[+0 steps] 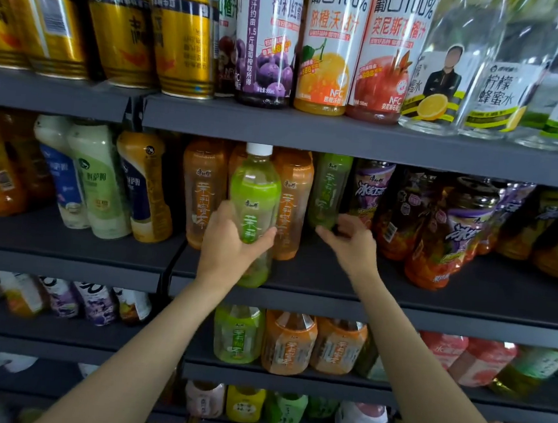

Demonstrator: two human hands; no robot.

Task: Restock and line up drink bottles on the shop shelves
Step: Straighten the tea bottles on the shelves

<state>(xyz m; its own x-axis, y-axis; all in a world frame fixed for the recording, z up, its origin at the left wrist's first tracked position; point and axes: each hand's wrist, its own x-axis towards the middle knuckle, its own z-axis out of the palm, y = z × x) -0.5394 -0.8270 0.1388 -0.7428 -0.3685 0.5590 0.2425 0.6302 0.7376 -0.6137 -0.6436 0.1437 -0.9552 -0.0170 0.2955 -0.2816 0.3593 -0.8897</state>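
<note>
Mid-frame shelf [299, 281] is taking a green bottle [256, 189] the left hand [232, 241] is gripping; right hand [352, 240], open, should be clearing its slot.

A green-labelled bottle [254, 206] with a white cap stands between orange-labelled bottles [203, 192], gold cans [180, 43] with dark blue bands sit at eleven o'clock, purple-labelled bottles [459, 232] at three o'clock, all on dark grey shelves [344, 133].

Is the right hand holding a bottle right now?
No: the right hand reaches open toward the shelf beside a green bottle, while only the left hand grips the green-label bottle.
</note>
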